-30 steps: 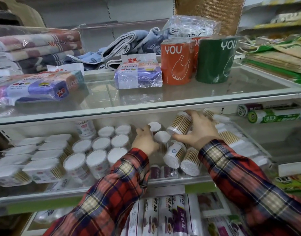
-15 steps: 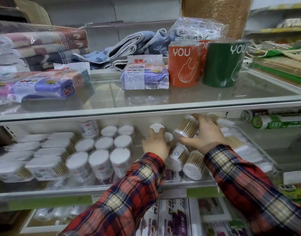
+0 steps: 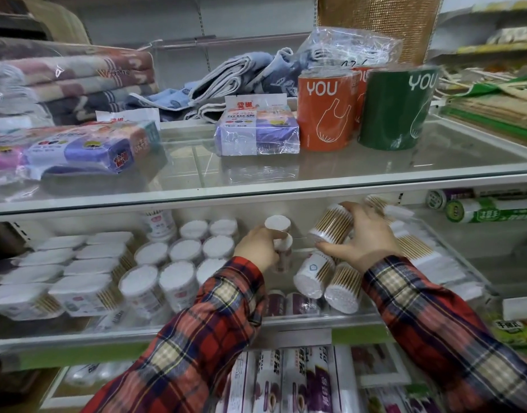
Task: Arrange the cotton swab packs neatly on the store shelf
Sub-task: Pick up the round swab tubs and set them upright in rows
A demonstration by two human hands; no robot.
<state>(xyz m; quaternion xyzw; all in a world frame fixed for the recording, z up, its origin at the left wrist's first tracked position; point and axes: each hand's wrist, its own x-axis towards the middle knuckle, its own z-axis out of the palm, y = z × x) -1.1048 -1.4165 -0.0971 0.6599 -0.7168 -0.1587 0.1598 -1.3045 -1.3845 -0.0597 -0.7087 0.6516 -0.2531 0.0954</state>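
On the middle glass shelf [image 3: 301, 320] stand several round cotton swab tubs [image 3: 179, 281] with white tops, in rows at centre left. My left hand [image 3: 257, 248] grips one upright tub [image 3: 281, 244], with another upright tub [image 3: 277, 224] just behind it. My right hand [image 3: 366, 239] holds a tilted tub with wooden sticks showing [image 3: 332, 225], lifted above two tubs lying on their sides [image 3: 327, 281]. Flat rectangular swab packs [image 3: 62, 272] lie at the left, and more flat packs [image 3: 420, 251] at the right.
The upper glass shelf [image 3: 345, 171] carries wrapped sponge packs [image 3: 256, 132], orange and green bag rolls [image 3: 360, 108] and folded towels [image 3: 68, 79]. Green rolls [image 3: 488, 208] lie at the far right. Boxed rolls [image 3: 286, 380] stand on the shelf below.
My right hand has lifted the tilted tub a little up and to the right. My left hand has slid back along the shelf onto an upright tub.
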